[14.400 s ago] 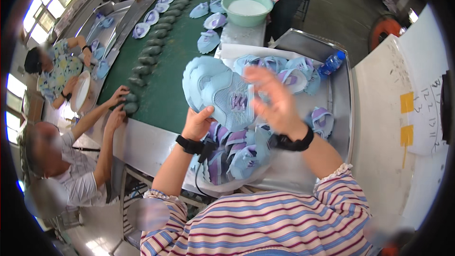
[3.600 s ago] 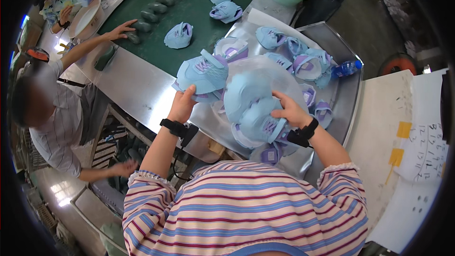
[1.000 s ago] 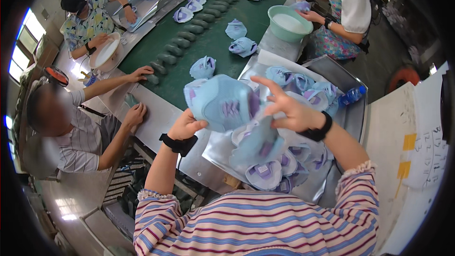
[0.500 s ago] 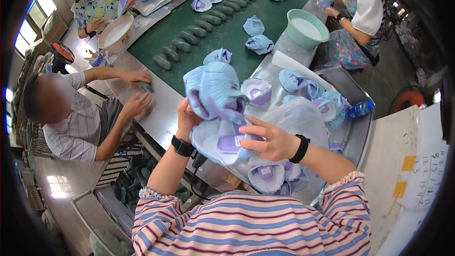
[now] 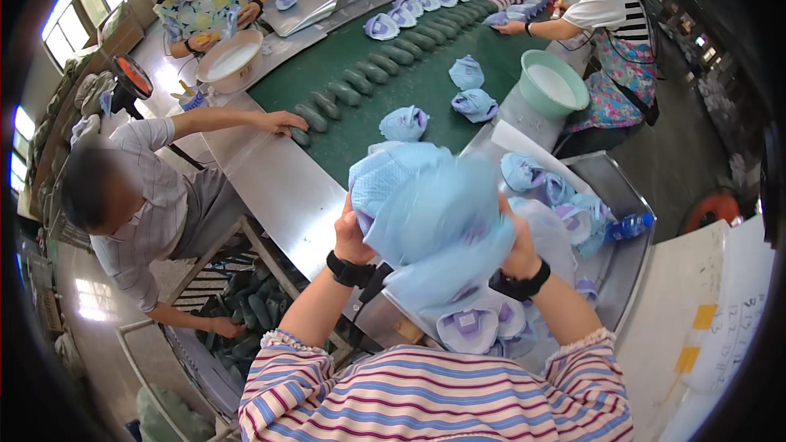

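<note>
In front of my chest I hold a bunch of light-blue shoe uppers [image 5: 393, 184] with lavender linings, blurred at the right by motion. My left hand [image 5: 352, 239] grips their left side, thumb up. My right hand [image 5: 521, 250] closes on the right edge of the blurred blue pieces; its fingers are partly hidden behind them. Just beyond, a folded blue upper [image 5: 404, 124] rests on the near end of the green belt [image 5: 327, 151]. Below my hands lie more uppers with lavender insides [image 5: 468, 326] on the metal table.
Green shoe lasts [image 5: 358, 82] line the belt beside a row of uppers [image 5: 381, 27]. A mint basin [image 5: 554, 84], a blue-capped bottle [image 5: 629, 227] and more uppers [image 5: 524, 170] stand right. At left a co-worker [image 5: 139, 196] touches a last and reaches into a crate of lasts [image 5: 246, 303].
The uppers have swung up and right, and my right hand has shifted from the lavender insole to their right edge. The left co-worker's hands have parted; the right one reaches to the belt.
</note>
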The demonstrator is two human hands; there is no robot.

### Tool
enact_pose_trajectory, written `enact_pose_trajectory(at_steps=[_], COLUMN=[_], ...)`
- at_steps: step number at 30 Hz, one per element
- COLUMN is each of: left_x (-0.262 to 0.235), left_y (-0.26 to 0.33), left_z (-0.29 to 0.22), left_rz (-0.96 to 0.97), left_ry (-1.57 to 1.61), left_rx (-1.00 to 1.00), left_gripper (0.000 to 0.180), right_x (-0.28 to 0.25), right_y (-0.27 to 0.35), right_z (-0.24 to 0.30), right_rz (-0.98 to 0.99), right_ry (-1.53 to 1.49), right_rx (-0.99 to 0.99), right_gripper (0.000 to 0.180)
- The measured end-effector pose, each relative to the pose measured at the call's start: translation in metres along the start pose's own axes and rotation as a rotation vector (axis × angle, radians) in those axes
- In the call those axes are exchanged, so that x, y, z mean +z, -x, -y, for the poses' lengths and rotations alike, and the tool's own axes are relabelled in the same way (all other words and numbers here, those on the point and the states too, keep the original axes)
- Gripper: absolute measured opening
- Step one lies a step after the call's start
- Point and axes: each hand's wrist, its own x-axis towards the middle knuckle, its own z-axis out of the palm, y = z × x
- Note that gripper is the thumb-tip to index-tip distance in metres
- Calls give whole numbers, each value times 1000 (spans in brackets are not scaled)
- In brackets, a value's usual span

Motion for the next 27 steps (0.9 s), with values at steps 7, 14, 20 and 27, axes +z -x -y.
enact_pose_trajectory(at_steps=[7,14,20,27], left_x=[17,-7,-115,-166], left_y=[3,-14,-73,-103], left_z=[-9,-19,-34,23], left_rz=[-69,-61,-345,-596], left_ry=[168,133,80,62], left_rx=[19,42,-109,-316], left_gripper=[84,76,49,54], right_x=[25,23,-30,-57], right_y=[13,-3,-20,-75], right_z=[-20,-12,-35,-54], right_rz=[156,115,-77,-243], right_ry=[266,65,-801,-1041], right_rx=[-612,-245,300,504], right_gripper=[12,17,24,40])
